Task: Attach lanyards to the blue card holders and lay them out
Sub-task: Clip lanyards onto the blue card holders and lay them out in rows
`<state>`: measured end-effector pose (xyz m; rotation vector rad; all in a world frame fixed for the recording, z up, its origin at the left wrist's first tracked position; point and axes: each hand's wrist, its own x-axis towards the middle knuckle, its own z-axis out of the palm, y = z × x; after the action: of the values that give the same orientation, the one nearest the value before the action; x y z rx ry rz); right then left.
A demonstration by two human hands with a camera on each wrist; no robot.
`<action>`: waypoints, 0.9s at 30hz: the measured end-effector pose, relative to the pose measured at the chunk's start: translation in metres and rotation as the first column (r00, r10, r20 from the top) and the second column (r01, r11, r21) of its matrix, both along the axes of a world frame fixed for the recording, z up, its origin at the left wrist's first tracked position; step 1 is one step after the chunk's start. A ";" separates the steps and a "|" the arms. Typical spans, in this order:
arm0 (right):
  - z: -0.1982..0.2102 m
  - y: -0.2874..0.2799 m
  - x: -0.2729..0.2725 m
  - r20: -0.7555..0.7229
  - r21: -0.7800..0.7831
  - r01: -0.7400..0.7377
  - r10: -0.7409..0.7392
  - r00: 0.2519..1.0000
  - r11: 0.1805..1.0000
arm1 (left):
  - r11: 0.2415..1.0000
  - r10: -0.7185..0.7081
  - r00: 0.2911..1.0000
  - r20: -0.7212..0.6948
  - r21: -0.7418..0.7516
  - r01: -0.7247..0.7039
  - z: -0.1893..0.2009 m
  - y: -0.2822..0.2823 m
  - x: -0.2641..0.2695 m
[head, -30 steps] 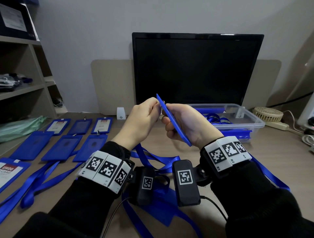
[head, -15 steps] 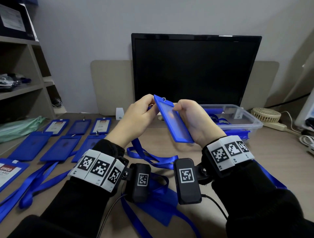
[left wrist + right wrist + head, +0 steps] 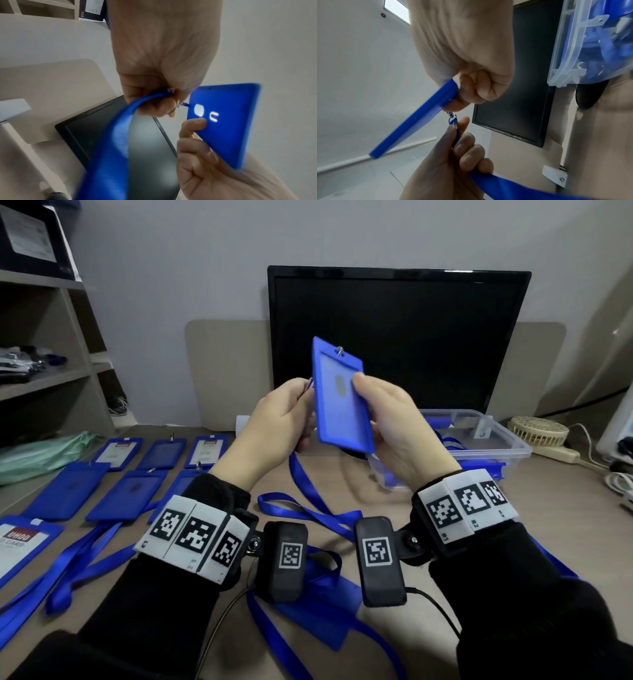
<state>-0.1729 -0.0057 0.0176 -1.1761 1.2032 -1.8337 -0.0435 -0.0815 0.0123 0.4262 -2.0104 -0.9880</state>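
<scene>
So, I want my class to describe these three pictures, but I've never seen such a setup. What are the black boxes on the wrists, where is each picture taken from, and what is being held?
No machine here: a person works with two bare hands, wearing cameras. The black boxes on the wrists are two of those cameras; a third sits on the head. The head view looks down at a desk. The other two look along each hand at its fingers.

The right hand holds a blue card holder raised before a dark monitor. The left hand pinches the clip end of a blue lanyard; the clip is close to the holder's edge, not visibly hooked on.

On the desk: rows of blue holders at the left, loose lanyards, and a clear plastic box at the right.
</scene>
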 end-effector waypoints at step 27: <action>0.041 -0.018 0.143 0.633 0.129 -0.261 0.123 0.764 0.957 | 0.888 0.334 0.937 0.105 -0.367 -0.276 0.099 0.100 0.200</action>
<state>-0.0296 -0.0235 0.0587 -0.4753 0.8212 -1.6841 0.1568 0.0184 0.1112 0.6231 -2.1278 -0.3996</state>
